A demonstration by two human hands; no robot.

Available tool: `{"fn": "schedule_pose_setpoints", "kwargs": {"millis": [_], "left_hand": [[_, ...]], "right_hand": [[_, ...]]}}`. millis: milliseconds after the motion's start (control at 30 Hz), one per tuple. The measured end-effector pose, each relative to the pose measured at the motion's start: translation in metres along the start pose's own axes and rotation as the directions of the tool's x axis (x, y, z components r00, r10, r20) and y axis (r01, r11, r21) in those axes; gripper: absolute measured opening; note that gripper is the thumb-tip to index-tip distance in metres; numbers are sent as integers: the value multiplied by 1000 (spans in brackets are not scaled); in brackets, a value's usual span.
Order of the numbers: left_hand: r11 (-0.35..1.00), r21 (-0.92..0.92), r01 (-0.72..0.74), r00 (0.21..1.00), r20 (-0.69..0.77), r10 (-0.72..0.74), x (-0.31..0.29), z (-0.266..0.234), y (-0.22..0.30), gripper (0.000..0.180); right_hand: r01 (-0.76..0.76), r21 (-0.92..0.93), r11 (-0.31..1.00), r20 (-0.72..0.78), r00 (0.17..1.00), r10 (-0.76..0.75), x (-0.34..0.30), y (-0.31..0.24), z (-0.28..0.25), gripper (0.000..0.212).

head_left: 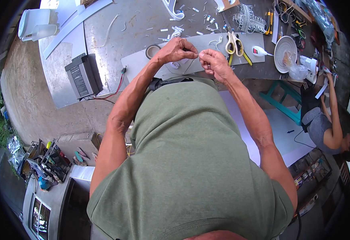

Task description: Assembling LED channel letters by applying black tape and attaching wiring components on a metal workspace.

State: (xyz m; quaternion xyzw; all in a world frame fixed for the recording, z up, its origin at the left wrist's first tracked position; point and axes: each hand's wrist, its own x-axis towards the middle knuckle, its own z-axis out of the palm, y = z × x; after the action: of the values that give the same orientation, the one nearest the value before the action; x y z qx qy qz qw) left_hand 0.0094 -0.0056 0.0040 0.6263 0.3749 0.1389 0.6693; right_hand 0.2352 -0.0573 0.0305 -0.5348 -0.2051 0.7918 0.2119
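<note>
My left hand [179,51] and my right hand [216,65] meet fingertip to fingertip over the near edge of the work table [139,24]. Both are closed in a pinch, and what lies between the fingers is too small to make out. Below them is a long pale grey strip of sheet [207,41]. Beside my left wrist lies a roll of tape [153,51]. Scissors with cream handles [234,44] rest to the right of my right hand, next to yellow-handled pliers [247,58]. A white squeeze bottle [259,51] lies further right.
Small white modules [177,30] and a heap of wired ones [250,21] lie at the back. A black power unit [83,77] with a red lead sits left. A round dish [285,52] holds a plastic bag. Another person [327,128] works at right near a green stool [279,100].
</note>
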Motion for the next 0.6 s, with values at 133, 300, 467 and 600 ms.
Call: {"fn": "schedule_pose_setpoints", "kwargs": {"millis": [133, 300, 467, 600], "left_hand": [[999, -29, 29, 1000, -2, -29, 1, 1, -2, 26], [999, -31, 42, 999, 13, -42, 2, -1, -2, 25], [998, -30, 52, 999, 8, -51, 2, 0, 2, 25], [998, -41, 49, 999, 13, -48, 2, -1, -2, 25]], "right_hand": [[260, -395, 881, -111, 939, -326, -9, 1, 13, 15], [491, -835, 250, 150, 639, -754, -12, 6, 17, 16], [476, -879, -20, 298, 517, -803, -7, 6, 14, 13], [477, -860, -183, 420, 454, -786, -2, 6, 10, 12]]}}
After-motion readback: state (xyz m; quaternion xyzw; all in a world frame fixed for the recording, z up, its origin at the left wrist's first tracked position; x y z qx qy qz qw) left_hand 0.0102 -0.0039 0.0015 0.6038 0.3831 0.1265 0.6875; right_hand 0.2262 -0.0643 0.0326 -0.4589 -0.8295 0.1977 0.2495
